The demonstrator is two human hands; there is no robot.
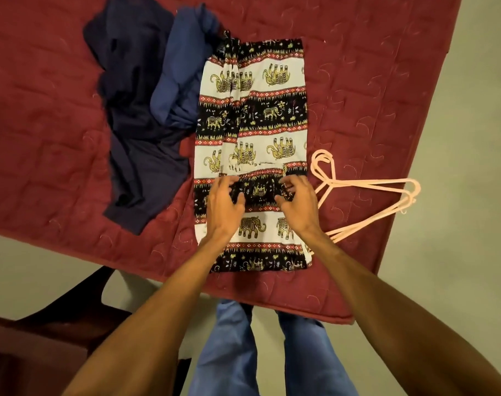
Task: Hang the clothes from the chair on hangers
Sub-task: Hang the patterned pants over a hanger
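Elephant-print trousers (260,115) in black, white and red bands lie stretched out flat on a red quilted bed (43,115). My left hand (225,202) and my right hand (298,201) rest on the near half of the trousers, fingers bent, bunching a fold of the cloth between them. Pink plastic hangers (366,192), at least two stacked, lie on the quilt just right of my right hand. A dark navy garment (140,132) and a lighter blue garment (180,72) lie crumpled to the left of the trousers.
A dark wooden chair (52,335) stands at the lower left beside the bed. The bed's near edge (300,307) runs just in front of my legs in blue jeans (229,352). Pale floor (472,138) shows to the right.
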